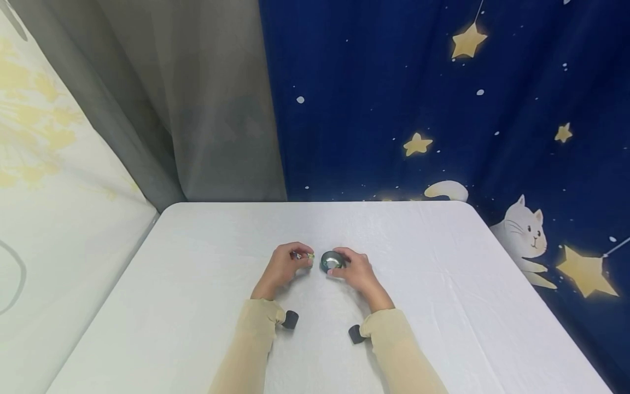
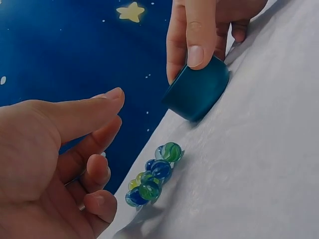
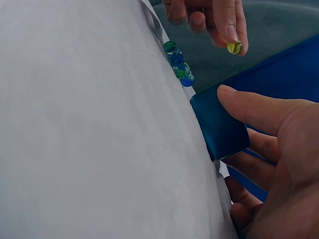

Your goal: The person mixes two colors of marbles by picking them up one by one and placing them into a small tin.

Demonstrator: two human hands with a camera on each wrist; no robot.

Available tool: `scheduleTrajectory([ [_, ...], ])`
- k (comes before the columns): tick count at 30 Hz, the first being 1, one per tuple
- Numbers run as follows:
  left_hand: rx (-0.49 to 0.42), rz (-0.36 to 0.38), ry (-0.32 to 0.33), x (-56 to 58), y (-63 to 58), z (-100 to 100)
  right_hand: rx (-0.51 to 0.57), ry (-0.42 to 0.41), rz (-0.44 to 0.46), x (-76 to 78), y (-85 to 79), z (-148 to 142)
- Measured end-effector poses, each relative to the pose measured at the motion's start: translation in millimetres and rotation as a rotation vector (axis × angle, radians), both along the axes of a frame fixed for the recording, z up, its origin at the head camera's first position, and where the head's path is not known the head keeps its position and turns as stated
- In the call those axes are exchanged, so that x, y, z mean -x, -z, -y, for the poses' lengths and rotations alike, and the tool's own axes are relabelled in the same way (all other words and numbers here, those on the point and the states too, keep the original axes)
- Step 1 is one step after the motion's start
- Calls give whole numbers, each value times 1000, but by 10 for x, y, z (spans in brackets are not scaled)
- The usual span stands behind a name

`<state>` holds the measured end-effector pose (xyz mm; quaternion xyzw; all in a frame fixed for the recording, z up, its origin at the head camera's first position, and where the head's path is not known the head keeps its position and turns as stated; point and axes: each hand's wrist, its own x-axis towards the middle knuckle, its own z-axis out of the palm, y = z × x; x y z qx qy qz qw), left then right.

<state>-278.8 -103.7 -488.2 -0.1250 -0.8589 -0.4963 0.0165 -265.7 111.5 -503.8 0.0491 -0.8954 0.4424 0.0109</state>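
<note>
A dark blue curtain (image 1: 364, 76) with stars filled the upper right of the head frame, above a white tabletop (image 1: 147, 328) spanning the lower part. A grey curtain (image 1: 221, 98) hung at upper left. Two beige sleeves (image 1: 246, 342) came up from the bottom edge. Near the centre, the right hand (image 1: 358, 270) had its grip around a teal cup (image 3: 219, 122), thumb on one side and fingers on the other. Left of it, the left hand (image 1: 284, 265) had its grip pressed together at the fingertips. A small cluster of blue and green marbles (image 2: 149, 190) lay on the tabletop, lower centre of the left wrist frame. Smallest, a single yellow marble (image 3: 234, 48) was pinched in the left fingertips, upper right of the right wrist frame.
</note>
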Motion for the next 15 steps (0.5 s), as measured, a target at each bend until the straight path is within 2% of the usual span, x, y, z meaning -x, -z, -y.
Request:
scheduleTrajectory([
  [15,-60,-7,-11,8,-25,-76,-11,-3,-4,10,-23,-8],
])
